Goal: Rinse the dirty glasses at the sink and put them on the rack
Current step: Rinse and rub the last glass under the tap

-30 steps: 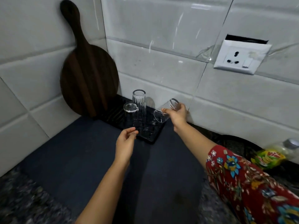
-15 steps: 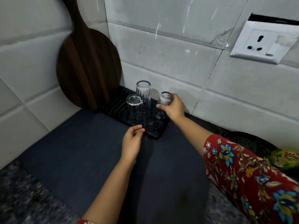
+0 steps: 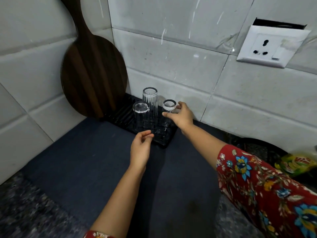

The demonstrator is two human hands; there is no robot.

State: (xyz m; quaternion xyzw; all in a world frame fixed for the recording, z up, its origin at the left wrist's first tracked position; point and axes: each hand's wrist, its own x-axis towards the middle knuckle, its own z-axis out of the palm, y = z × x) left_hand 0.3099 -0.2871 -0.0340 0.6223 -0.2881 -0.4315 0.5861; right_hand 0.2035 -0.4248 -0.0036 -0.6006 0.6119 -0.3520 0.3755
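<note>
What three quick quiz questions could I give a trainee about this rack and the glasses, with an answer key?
1. True or false: the left hand holds a glass.
2. What leans on the tiled wall beside the rack? A, a wooden board; B, a frying pan; C, a steel tray.
3. How many glasses stand on the rack, counting the short glass that the right hand grips?
Key: 1, false: it hovers loosely curled with nothing in it. 2, A. 3, three: that one, the tall ribbed glass and the front short glass.
</note>
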